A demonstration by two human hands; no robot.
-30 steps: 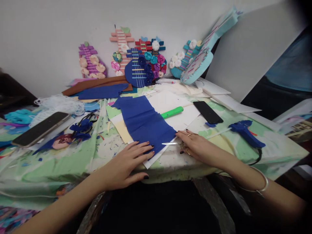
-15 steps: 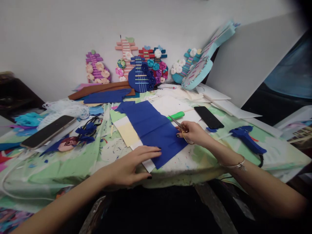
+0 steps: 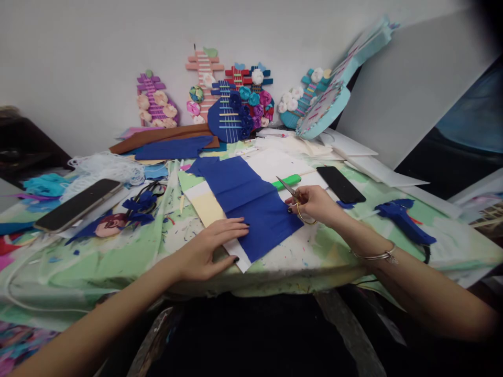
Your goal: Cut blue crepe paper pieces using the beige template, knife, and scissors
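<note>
No readable lettering, brands or numbers.
The left phone and right phone on the bench show dark faces without legible characters; no marking can be made out on the blue sheet, the scissors, the green handle, the blue glue gun or the white papers.

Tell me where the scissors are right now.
In the head view, the scissors are right of centre, held in the right hand, near the blue sheet.
</note>
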